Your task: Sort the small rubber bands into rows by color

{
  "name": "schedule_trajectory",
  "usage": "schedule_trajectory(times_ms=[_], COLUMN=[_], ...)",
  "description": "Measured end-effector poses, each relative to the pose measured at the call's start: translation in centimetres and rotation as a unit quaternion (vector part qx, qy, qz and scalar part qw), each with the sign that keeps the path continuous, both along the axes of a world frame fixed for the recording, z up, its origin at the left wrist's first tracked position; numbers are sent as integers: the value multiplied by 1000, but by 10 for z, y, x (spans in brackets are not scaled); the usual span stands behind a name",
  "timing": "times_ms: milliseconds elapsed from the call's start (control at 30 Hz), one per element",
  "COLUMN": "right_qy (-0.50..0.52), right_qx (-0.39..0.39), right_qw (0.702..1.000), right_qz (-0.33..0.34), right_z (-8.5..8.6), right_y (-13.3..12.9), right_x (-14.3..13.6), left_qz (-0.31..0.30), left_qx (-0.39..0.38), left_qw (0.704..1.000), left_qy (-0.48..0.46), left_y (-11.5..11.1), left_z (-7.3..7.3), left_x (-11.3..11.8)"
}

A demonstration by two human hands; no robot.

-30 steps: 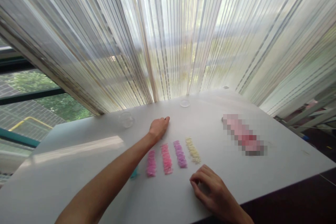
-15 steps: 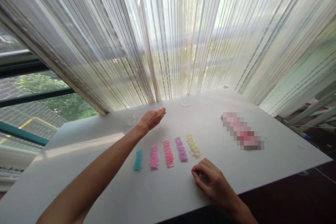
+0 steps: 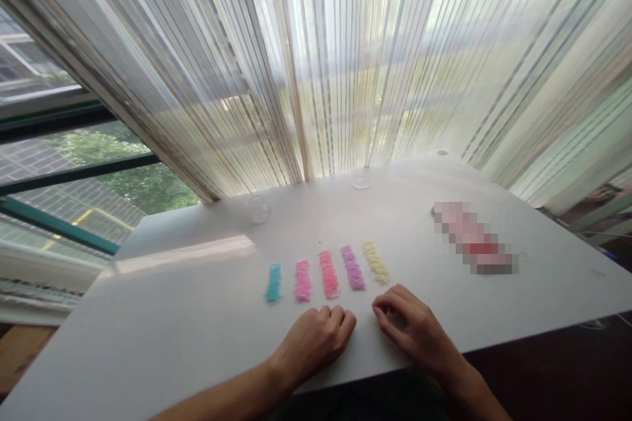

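Observation:
Several narrow strips of tiny loose pieces lie side by side on the white table: a teal strip (image 3: 273, 283), a pink strip (image 3: 303, 281), a coral-pink strip (image 3: 328, 274), a purple strip (image 3: 353, 268) and a pale yellow strip (image 3: 376, 263). I cannot make out the kind of pieces. My left hand (image 3: 320, 337) rests with curled fingers just below the pink and coral strips; its palm is hidden. Below the yellow strip, my right hand (image 3: 412, 325) rests on the table, thumb and fingers closed round a hollow where nothing shows. Neither hand touches a strip.
A clear round container (image 3: 259, 209) stands at the back left. Farther right is a clear ring-shaped lid or dish (image 3: 361, 182). A blurred-out pinkish long object (image 3: 471, 238) lies on the right. A striped sheer curtain (image 3: 336, 66) hangs behind the table (image 3: 172, 322).
My left hand has come back from the far side of the table to near its front edge, fingers now curled. My right hand has stayed in place. The view has shifted slightly.

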State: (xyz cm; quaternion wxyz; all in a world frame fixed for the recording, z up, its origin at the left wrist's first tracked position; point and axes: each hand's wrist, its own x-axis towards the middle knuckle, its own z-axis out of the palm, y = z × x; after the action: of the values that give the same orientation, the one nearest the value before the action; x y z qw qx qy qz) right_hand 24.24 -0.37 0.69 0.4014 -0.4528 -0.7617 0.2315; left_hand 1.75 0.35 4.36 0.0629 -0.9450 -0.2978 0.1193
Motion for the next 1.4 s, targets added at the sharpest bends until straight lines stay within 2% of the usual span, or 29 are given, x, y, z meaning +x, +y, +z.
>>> schedule_trajectory(times_ms=[167, 367, 533, 733, 1067, 1400], right_qy=[-12, -41, -45, -60, -77, -113], right_qx=[-4, -17, -32, -33, -30, -24], right_qw=[1000, 998, 995, 994, 992, 987], right_qz=[10, 45, 78, 89, 99, 108], right_z=[3, 9, 12, 10, 11, 14], right_y=[-1, -3, -2, -2, -4, -4], right_x=[-2, -9, -20, -25, -24, -36], left_qz=[-1, 31, 33, 56, 134, 167], left_qx=[16, 29, 78, 117, 121, 73], left_qw=[999, 995, 968, 946, 915, 885], left_qy=[-38, -96, -237, -298, -361, -428], left_y=[3, 2, -1, -7, -20, -23], left_z=[-8, -17, -20, -18, -23, -24], left_x=[0, -3, -9, -11, -29, -33])
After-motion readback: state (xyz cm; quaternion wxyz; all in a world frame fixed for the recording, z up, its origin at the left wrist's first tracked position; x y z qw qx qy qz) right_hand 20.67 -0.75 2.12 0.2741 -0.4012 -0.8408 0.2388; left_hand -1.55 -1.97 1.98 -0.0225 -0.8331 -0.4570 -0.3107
